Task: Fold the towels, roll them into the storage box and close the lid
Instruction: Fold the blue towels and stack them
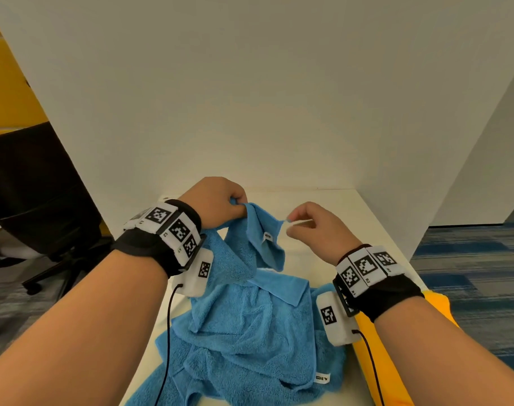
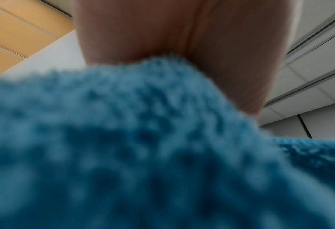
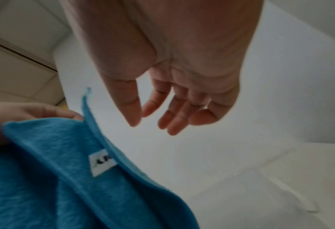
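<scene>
A blue towel [image 1: 250,317] lies crumpled on the white table [image 1: 332,206]. My left hand [image 1: 239,205] grips one lifted edge of it and holds it up above the heap. The raised flap [image 1: 264,230] hangs down with a white label [image 1: 267,236] on it. My right hand [image 1: 291,227] hovers just right of the flap's free corner [image 1: 285,220]. In the right wrist view its fingers [image 3: 168,124] are loosely curled and hold nothing, a small gap from the corner [image 3: 88,93]. In the left wrist view the blue towel [image 2: 123,155] covers the fingers. No storage box is in view.
A yellow towel [image 1: 396,341] lies at the table's right edge under my right forearm. White partition walls [image 1: 250,98] close in the table at the back and right. A black office chair [image 1: 36,206] stands to the left; blue carpet [image 1: 478,273] lies to the right.
</scene>
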`<state>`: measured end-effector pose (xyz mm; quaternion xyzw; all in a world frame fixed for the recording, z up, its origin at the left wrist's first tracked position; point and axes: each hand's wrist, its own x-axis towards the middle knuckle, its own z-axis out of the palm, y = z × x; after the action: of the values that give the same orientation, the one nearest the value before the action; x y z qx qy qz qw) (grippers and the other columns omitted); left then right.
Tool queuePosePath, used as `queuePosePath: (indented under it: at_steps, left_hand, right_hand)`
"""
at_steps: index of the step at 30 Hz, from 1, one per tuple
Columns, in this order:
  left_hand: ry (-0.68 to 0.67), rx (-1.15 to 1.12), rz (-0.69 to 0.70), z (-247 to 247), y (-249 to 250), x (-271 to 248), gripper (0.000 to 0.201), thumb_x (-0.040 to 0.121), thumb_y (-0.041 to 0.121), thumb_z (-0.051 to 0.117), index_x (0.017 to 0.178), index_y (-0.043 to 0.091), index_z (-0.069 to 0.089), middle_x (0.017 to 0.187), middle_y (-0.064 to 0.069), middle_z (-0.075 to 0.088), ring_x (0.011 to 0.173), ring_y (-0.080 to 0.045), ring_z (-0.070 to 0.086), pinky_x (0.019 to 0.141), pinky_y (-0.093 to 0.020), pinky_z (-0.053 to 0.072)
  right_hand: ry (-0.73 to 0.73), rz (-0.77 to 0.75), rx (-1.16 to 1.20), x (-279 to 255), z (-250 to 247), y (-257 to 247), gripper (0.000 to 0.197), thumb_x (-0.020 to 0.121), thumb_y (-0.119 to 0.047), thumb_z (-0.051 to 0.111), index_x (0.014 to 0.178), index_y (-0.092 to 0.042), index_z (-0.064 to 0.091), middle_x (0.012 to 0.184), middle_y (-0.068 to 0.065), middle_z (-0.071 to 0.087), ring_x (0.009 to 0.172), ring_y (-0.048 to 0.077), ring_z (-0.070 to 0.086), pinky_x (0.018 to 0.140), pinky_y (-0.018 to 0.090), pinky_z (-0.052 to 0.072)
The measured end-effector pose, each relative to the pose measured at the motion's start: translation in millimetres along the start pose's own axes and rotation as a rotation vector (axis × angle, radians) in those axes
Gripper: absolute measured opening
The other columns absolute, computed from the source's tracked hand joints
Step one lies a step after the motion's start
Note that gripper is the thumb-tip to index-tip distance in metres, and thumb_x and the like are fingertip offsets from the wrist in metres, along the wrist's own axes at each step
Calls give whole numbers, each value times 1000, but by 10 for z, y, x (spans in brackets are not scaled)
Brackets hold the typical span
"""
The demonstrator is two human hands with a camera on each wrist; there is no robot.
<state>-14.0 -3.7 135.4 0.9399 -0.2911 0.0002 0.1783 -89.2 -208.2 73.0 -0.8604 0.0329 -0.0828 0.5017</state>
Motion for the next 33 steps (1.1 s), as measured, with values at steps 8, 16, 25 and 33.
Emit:
queuePosePath:
  at_steps: [8,16,25,33]
  left_hand:
    - [-17,24,-15,-14,74,7,19,87,28,61,70,20,60,71,4,57,69,-13,49,59,-22,38]
    - [20,-34,-111,-10,125,1,23,83,26,60,66,11,54,65,-3,46,61,-16,40,57,-28,34]
    - [47,-6,-108,-18,153,0,24,82,28,61,67,11,55,65,-4,47,61,-16,41,56,-28,33]
    - [64,-33,-65,-18,88,8,27,82,33,68,76,7,66,70,3,58,68,-14,50,61,-24,38]
  right_hand:
    - [130,-193,-89,-8,109,-118,21,85,-18,68,95,-27,52,81,-12,55,64,-3,51,61,10,39]
    - [141,-352,-111,-90,154,-220,25,85,-4,57,75,-27,55,67,-16,53,62,-3,50,58,9,35]
    - [181,-237,-4,-107,199,-297,21,80,-44,71,92,-27,65,89,-19,64,77,-10,56,68,8,44]
    - [280,-255,-137,-12,91,-252,6,84,-24,70,83,-20,65,77,-14,64,73,0,60,73,19,50]
